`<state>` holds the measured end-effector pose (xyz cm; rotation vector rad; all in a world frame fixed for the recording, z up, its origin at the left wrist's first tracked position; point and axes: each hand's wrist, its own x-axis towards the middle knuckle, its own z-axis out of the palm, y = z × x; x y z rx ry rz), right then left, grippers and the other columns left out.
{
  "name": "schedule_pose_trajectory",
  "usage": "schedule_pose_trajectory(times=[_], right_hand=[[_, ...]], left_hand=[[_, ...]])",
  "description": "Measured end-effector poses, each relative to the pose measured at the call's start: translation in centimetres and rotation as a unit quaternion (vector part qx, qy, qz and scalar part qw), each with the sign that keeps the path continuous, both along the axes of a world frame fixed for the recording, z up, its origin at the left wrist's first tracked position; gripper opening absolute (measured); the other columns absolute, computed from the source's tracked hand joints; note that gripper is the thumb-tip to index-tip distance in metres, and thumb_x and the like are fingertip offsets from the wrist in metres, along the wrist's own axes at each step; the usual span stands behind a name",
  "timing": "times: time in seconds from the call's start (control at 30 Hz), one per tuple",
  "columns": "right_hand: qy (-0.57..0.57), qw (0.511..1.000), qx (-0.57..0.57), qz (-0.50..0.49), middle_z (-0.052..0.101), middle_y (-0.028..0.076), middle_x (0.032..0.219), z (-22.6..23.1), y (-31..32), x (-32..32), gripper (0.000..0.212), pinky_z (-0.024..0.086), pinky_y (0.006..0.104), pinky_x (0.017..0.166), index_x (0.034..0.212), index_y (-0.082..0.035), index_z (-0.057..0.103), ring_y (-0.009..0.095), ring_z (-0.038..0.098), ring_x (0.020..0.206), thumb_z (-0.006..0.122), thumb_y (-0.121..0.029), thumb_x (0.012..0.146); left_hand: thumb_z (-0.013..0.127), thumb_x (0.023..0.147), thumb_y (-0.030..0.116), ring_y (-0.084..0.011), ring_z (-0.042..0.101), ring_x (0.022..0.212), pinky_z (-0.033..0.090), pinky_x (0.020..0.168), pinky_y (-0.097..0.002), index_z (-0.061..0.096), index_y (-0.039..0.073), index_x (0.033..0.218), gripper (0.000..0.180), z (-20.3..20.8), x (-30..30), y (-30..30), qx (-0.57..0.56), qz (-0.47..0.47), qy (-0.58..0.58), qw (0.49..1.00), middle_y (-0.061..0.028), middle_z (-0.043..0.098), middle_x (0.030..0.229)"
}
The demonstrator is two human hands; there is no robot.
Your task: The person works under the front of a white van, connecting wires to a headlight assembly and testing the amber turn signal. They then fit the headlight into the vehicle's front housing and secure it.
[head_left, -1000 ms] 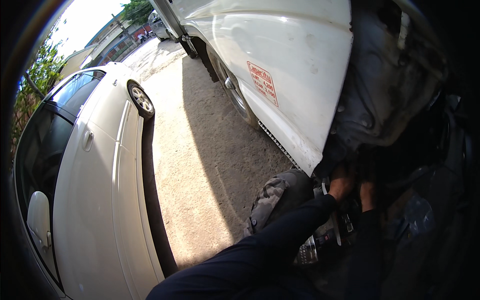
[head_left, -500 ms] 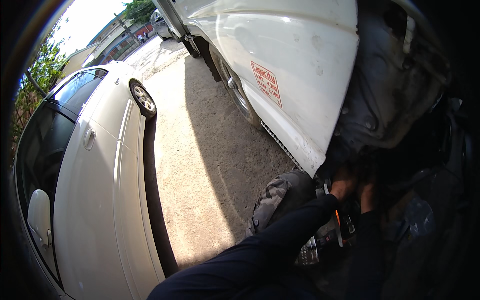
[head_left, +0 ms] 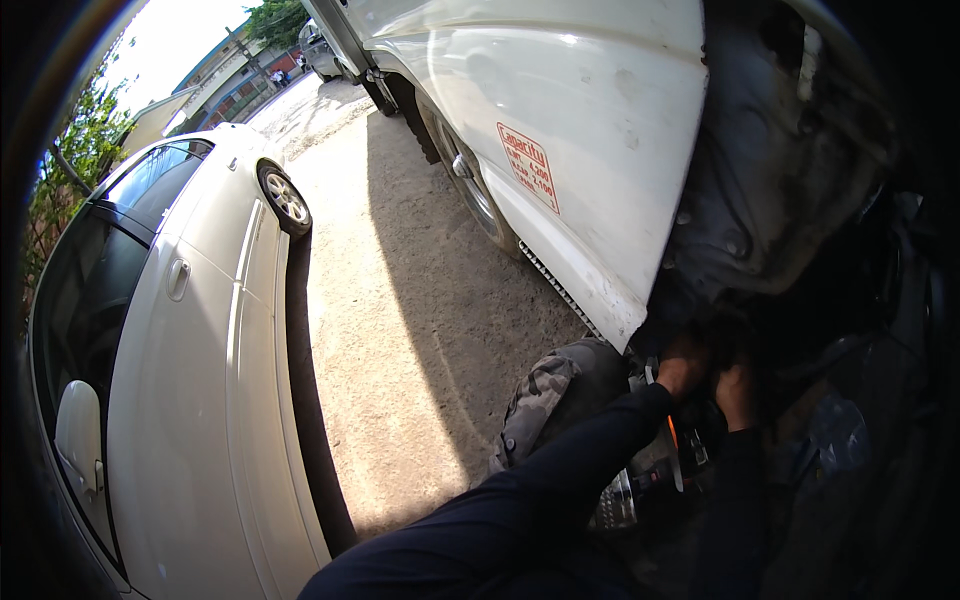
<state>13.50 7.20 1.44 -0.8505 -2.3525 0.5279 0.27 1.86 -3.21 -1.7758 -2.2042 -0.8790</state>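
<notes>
My left hand (head_left: 685, 365) reaches past the lower corner of a white body panel (head_left: 560, 110) into deep shadow under a vehicle. Close beside it on the right is my right hand (head_left: 735, 385), also reaching in. The fingers of both are lost in the dark, so what they touch or hold cannot be made out. Above them hangs a dark, grimy metal part (head_left: 750, 200) with bolts. Below my wrists lie dim items, among them an orange-edged object (head_left: 672, 432) and a shiny perforated metal piece (head_left: 617, 503).
A pale parked car (head_left: 190, 350) stands on the left. Between it and the white vehicle's wheel (head_left: 465, 175) runs rough concrete ground (head_left: 360, 330), part sunlit. A camouflage-clad knee (head_left: 560, 390) is left of my arms. Crumpled clear plastic (head_left: 838, 432) lies at the right.
My view has shifted slightly, so the white panel sits a little further left. Both hands stay in the same dark space, with only slight movement at the wrists.
</notes>
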Motion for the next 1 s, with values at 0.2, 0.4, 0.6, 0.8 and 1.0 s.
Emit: schedule_pose_trajectory(times=[0.2, 0.4, 0.6, 0.8, 1.0], right_hand=[[-0.101, 0.995, -0.012, 0.001, 0.060, 0.028, 0.125, 3.5, -2.0, 0.7, 0.049, 0.048, 0.0459, 0.098, 0.124, 0.002, 0.059, 0.044, 0.058, 0.115, 0.057, -0.005, 0.075], [-0.168, 0.984, -0.040, -0.045, 0.061, 0.027, 0.124, 3.5, -2.2, -0.1, 0.047, 0.048, 0.0459, 0.098, 0.125, 0.000, 0.059, 0.044, 0.058, 0.115, 0.059, -0.007, 0.078], [0.020, 0.997, 0.050, 0.047, 0.058, 0.024, 0.131, 3.5, -1.5, -0.9, 0.044, 0.045, 0.0440, 0.103, 0.130, -0.003, 0.057, 0.042, 0.055, 0.123, 0.059, -0.015, 0.088], [0.051, 0.993, 0.064, 0.084, 0.049, 0.023, 0.144, 3.0, -0.9, -1.2, 0.053, 0.039, 0.0415, 0.111, 0.143, -0.003, 0.045, 0.040, 0.046, 0.134, 0.053, -0.008, 0.091], [0.034, 0.998, 0.048, -0.022, 0.049, 0.023, 0.144, 2.5, -2.1, -1.8, 0.052, 0.040, 0.0405, 0.110, 0.143, -0.003, 0.045, 0.040, 0.047, 0.133, 0.056, -0.012, 0.093]], left_hand=[[0.057, 0.088, 0.013, -0.0366, 0.066, 0.086, 0.052, 0.078, -0.0448, 0.067, 0.001, 0.107, 0.025, 0.4, -0.5, 0.4, -0.022, -0.024, -0.086, 0.996, -0.0223, 0.067, 0.095], [0.054, 0.093, 0.017, -0.0412, 0.065, 0.089, 0.052, 0.082, -0.0489, 0.067, 0.001, 0.110, 0.027, 2.5, 0.0, -1.0, 0.067, -0.024, -0.243, 0.967, -0.0238, 0.067, 0.100], [0.051, 0.097, 0.021, -0.0423, 0.064, 0.097, 0.051, 0.086, -0.0469, 0.063, 0.003, 0.118, 0.031, 2.9, -0.1, -1.2, 0.043, -0.058, -0.308, 0.949, -0.0232, 0.067, 0.105], [0.048, 0.099, 0.026, -0.0436, 0.064, 0.100, 0.051, 0.083, -0.0477, 0.061, -0.001, 0.120, 0.037, 1.9, 0.3, -0.9, 0.002, -0.067, -0.265, 0.962, -0.0293, 0.065, 0.110], [0.054, 0.094, 0.020, -0.0454, 0.061, 0.094, 0.050, 0.079, -0.0510, 0.051, 0.008, 0.138, 0.046, 3.1, 0.4, -1.3, 0.063, -0.014, -0.215, 0.974, -0.0282, 0.063, 0.105]])
